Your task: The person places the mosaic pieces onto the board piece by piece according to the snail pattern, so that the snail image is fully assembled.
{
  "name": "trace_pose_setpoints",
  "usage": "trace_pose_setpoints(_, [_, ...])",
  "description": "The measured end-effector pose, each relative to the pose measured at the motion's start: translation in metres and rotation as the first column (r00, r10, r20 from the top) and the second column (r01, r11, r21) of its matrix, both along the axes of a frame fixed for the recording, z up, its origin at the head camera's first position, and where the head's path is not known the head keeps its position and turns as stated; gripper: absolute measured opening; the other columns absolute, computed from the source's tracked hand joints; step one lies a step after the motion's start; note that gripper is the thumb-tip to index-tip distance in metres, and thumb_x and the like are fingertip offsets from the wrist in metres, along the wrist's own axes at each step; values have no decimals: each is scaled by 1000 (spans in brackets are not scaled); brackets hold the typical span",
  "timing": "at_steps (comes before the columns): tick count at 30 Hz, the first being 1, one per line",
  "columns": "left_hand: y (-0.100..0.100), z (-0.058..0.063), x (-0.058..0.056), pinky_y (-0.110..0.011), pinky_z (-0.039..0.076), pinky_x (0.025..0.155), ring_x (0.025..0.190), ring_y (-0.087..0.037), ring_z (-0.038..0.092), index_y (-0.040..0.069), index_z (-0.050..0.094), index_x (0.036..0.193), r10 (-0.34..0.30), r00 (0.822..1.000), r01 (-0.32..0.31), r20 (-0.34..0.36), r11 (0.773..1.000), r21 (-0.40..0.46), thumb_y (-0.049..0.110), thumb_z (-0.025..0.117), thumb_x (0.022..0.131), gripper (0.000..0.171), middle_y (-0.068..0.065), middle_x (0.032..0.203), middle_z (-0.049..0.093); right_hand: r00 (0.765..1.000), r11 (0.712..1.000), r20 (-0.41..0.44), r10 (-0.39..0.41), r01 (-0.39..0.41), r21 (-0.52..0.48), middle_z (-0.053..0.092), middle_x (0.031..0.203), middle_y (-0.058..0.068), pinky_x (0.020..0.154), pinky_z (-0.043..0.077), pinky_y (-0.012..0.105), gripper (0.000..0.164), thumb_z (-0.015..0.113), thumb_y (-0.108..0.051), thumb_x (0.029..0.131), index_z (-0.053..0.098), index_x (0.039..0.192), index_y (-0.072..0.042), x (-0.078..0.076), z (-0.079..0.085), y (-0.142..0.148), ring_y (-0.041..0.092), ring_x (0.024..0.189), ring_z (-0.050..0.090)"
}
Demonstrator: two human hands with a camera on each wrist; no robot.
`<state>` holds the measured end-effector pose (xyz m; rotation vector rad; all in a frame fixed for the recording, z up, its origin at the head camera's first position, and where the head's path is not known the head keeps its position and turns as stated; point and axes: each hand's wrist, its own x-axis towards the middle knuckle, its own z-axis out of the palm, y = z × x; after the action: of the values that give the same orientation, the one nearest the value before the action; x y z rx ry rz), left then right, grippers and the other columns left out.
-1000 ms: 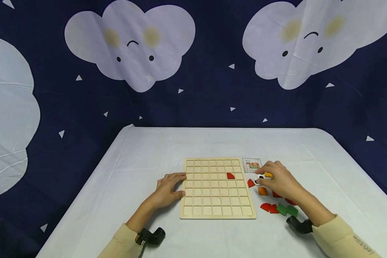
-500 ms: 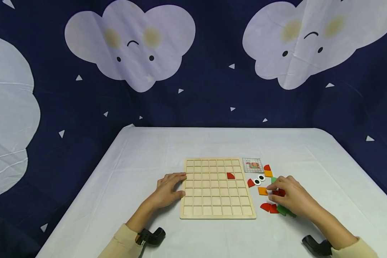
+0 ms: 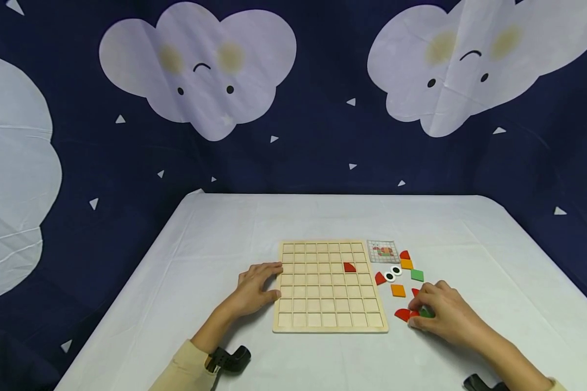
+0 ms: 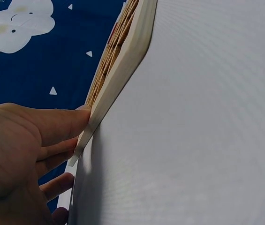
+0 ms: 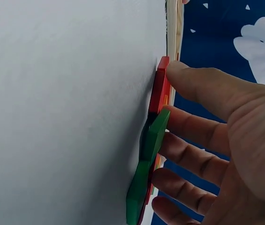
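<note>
A wooden grid board lies on the white table, with one red quarter-circle piece in a cell. Against its left edge rests my left hand; the thumb touches the board's side in the left wrist view. My right hand is spread low over loose pieces right of the board. Its thumb and index finger reach around a red piece still lying on the table, beside green pieces. Another red piece sits just left of the thumb. The hand hides some pieces.
Past the board's far right corner is a printed pattern card. Near it lie two eye pieces, orange squares, a green square and a red piece. A dark cloud-print cloth hangs behind the table.
My right hand has moved from the eye pieces toward me, over the nearer red and green pieces, uncovering the farther ones. The left hand and board have stayed put.
</note>
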<state>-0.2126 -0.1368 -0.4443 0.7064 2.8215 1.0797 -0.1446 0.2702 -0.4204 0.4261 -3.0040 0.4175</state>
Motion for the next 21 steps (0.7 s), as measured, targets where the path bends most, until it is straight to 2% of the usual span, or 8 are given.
trace_pose_setpoints(8, [0, 0, 0, -53, 21, 100, 131, -29, 37, 7, 53, 132, 0, 1000, 0, -4, 1000, 3, 17, 67, 85, 51, -4, 145, 46, 1000, 1000, -15, -7, 7, 17, 50, 79, -15, 75, 34, 32, 21, 82, -36, 64, 65, 75, -32, 2, -1, -3, 11, 85, 41])
trace_pose_setpoints(21, [0, -1, 0, -53, 21, 100, 131, -29, 37, 6, 54, 131, 5, 1000, -5, -4, 1000, 22, 16, 68, 84, 51, -4, 144, 47, 998, 998, -25, 61, -60, 15, 50, 81, -19, 75, 31, 29, 21, 80, -30, 68, 66, 83, -34, 1, -4, -15, 8, 85, 37])
